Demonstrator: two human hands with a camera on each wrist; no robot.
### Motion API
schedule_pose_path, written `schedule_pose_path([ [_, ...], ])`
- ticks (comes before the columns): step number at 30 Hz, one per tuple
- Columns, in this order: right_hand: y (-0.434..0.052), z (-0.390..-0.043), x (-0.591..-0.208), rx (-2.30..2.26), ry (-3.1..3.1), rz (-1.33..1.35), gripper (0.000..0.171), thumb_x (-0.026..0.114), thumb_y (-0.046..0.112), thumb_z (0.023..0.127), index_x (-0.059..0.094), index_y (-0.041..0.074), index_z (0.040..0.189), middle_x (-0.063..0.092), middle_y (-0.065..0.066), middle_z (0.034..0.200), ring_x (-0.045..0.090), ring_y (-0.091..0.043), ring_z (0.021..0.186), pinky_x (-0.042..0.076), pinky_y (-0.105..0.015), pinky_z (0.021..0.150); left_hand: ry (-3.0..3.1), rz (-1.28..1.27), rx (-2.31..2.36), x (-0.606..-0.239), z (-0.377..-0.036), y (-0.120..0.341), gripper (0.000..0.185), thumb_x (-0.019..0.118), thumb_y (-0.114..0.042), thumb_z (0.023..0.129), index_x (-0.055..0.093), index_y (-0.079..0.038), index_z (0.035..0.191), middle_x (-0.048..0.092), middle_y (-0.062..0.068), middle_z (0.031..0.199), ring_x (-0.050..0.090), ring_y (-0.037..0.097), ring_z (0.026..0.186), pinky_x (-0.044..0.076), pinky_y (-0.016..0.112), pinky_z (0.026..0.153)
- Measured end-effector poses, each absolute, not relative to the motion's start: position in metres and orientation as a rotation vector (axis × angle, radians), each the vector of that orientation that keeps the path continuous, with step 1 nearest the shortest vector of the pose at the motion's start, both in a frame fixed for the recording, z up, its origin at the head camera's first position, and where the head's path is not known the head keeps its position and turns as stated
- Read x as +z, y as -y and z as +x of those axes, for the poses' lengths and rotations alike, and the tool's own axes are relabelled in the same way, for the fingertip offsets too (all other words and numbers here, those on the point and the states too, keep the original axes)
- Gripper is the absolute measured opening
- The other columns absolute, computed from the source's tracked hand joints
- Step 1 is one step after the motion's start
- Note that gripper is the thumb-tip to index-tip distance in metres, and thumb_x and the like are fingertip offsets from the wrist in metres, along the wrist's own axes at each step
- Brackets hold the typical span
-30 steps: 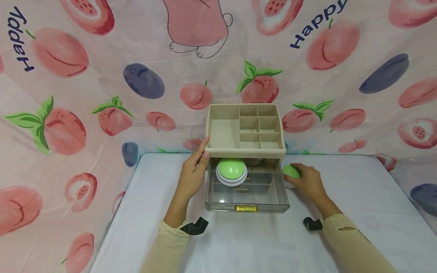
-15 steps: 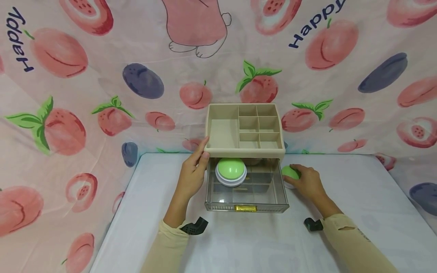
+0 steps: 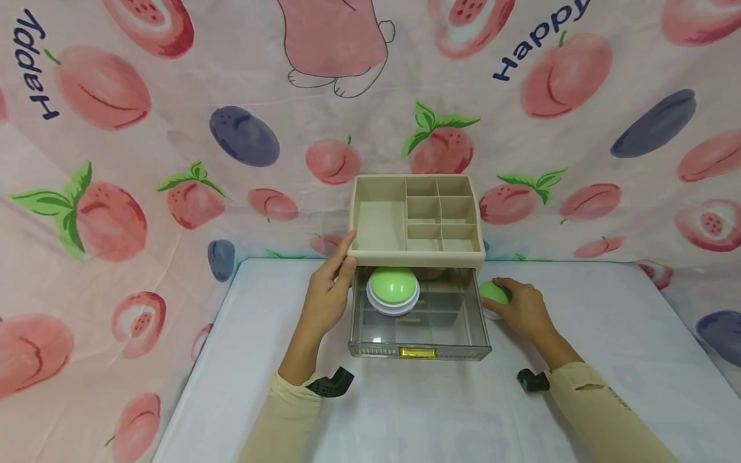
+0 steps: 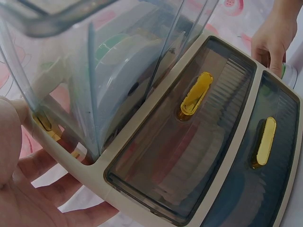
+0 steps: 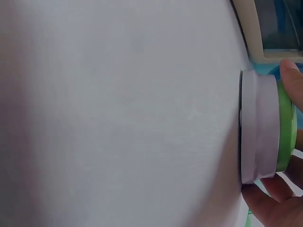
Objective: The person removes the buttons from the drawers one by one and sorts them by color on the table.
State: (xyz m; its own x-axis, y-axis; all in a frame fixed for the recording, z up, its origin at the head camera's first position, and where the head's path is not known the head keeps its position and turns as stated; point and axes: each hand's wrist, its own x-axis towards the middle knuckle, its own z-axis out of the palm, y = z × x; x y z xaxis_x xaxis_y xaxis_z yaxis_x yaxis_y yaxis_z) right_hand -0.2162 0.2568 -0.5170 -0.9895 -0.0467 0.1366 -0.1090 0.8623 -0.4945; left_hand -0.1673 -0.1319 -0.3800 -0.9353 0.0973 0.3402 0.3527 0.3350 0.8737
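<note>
A cream desktop organizer (image 3: 417, 258) stands at the table's back, its clear top drawer (image 3: 440, 334) pulled out. Inside that drawer, towards the left, lies a round push button (image 3: 393, 287) with a green dome and white base. My left hand (image 3: 327, 296) rests against the organizer's left side, index finger along it and thumb by the front corner. To the right of the organizer, my right hand (image 3: 523, 308) holds a second green push button (image 3: 494, 292) between thumb and fingers. Its white base (image 5: 258, 127) sits at the white tabletop in the right wrist view.
Two lower drawers (image 4: 189, 127) with gold handles are shut. The organizer's top has one large compartment (image 3: 379, 225) and several small ones. A fruit-print cloth (image 3: 231, 206) hangs behind the white table (image 3: 440, 411).
</note>
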Motion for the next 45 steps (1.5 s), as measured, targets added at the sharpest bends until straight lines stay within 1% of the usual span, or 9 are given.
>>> schedule_pose_path([
  [12,-0.259,-0.208,-0.501,0.811,2.832,0.172,0.07,0.08,0.039,0.089,0.057,-0.005,0.138,0.06,-0.031,0.136,0.064,-0.049,0.113,0.053,-0.062,0.089,2.352,-0.435,-1.612,-0.389,-0.175,0.132,0.048,0.049,-0.017,0.109,0.044,-0.021,0.157,0.05,0.01,0.154,0.057,0.028,0.127,0.048,0.051,0.103],
  [18,-0.255,-0.197,-0.483,0.845,2.757,0.2,0.068,0.078,0.042,0.091,0.059,-0.004,0.137,0.063,-0.029,0.133,0.065,-0.047,0.114,0.057,-0.059,0.084,2.372,-0.422,-1.627,-0.384,-0.171,0.131,0.048,0.048,-0.018,0.109,0.043,-0.02,0.157,0.045,0.009,0.158,0.051,0.029,0.139,0.044,0.053,0.111],
  [25,-0.25,-0.174,-0.451,0.995,2.679,0.122,0.064,0.072,0.045,0.095,0.06,0.002,0.14,0.065,-0.026,0.132,0.067,-0.045,0.115,0.057,-0.051,0.086,2.358,-0.423,-1.638,-0.38,-0.169,0.127,0.047,0.049,-0.016,0.109,0.044,-0.017,0.156,0.046,0.012,0.157,0.051,0.031,0.138,0.044,0.054,0.111],
  [28,-0.245,-0.161,-0.437,1.035,2.623,0.094,0.057,0.072,0.044,0.095,0.063,0.008,0.139,0.068,-0.018,0.131,0.069,-0.036,0.114,0.058,-0.033,0.086,2.367,-0.415,-1.647,-0.378,-0.168,0.127,0.048,0.049,-0.016,0.109,0.044,-0.018,0.156,0.046,0.012,0.157,0.052,0.031,0.138,0.044,0.054,0.11],
  [32,-0.238,-0.143,-0.417,1.087,2.525,0.118,0.045,0.073,0.035,0.096,0.066,0.015,0.136,0.071,-0.009,0.129,0.067,-0.003,0.113,0.048,-0.005,0.086,2.379,-0.407,-1.658,-0.377,-0.166,0.127,0.048,0.048,-0.016,0.109,0.044,-0.019,0.157,0.047,0.012,0.156,0.053,0.032,0.135,0.045,0.055,0.109],
  [35,-0.231,-0.132,-0.4,1.146,2.422,0.186,0.039,0.075,0.022,0.095,0.069,0.016,0.132,0.072,-0.007,0.125,0.061,0.013,0.108,0.044,-0.002,0.089,2.389,-0.399,-1.653,-0.384,-0.17,0.128,0.048,0.048,-0.017,0.109,0.043,-0.02,0.157,0.048,0.013,0.155,0.054,0.03,0.133,0.046,0.053,0.107],
  [39,-0.217,-0.12,-0.38,1.245,2.317,0.3,0.04,0.076,0.007,0.092,0.07,0.016,0.131,0.072,-0.007,0.123,0.064,0.006,0.113,0.046,-0.007,0.095,2.386,-0.368,-1.622,-0.401,-0.181,0.132,0.049,0.05,-0.016,0.109,0.043,-0.022,0.157,0.063,0.019,0.125,0.061,0.028,0.105,0.05,0.043,0.09],
  [42,-0.205,-0.114,-0.368,1.294,2.28,0.397,0.043,0.075,0.001,0.09,0.069,0.014,0.131,0.072,-0.008,0.123,0.065,0.0,0.117,0.047,-0.01,0.099,2.371,-0.358,-1.602,-0.409,-0.185,0.135,0.049,0.051,-0.018,0.108,0.044,-0.027,0.156,0.058,0.016,0.097,0.055,0.025,0.085,0.045,0.035,0.076],
  [45,-0.193,-0.11,-0.36,1.322,2.268,0.474,0.045,0.077,-0.003,0.088,0.069,0.011,0.13,0.073,-0.009,0.121,0.065,-0.003,0.118,0.046,-0.012,0.102,2.353,-0.381,-1.599,-0.412,-0.186,0.137,0.049,0.051,-0.02,0.109,0.044,-0.032,0.156,0.056,0.012,0.092,0.053,0.022,0.081,0.044,0.031,0.073],
])
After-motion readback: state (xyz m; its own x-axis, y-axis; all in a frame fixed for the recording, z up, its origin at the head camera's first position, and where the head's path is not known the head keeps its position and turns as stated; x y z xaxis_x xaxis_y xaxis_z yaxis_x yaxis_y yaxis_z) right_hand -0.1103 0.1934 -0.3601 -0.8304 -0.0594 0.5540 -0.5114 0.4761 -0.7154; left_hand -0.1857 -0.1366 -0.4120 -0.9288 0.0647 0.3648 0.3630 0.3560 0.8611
